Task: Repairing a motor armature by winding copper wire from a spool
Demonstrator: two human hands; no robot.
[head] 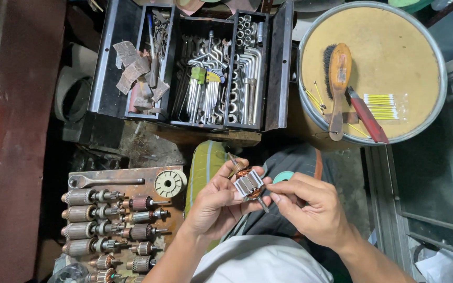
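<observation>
At frame centre, the left hand [216,202] curls its fingers around a small motor armature [249,184], gripping it firmly; at three o'clock of it, the right hand [310,207] pinches its edge with thumb and forefinger closed.

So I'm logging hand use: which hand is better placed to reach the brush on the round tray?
Probably the right hand: the brush lies up on its side, while the left hand cradles the armature.
</observation>
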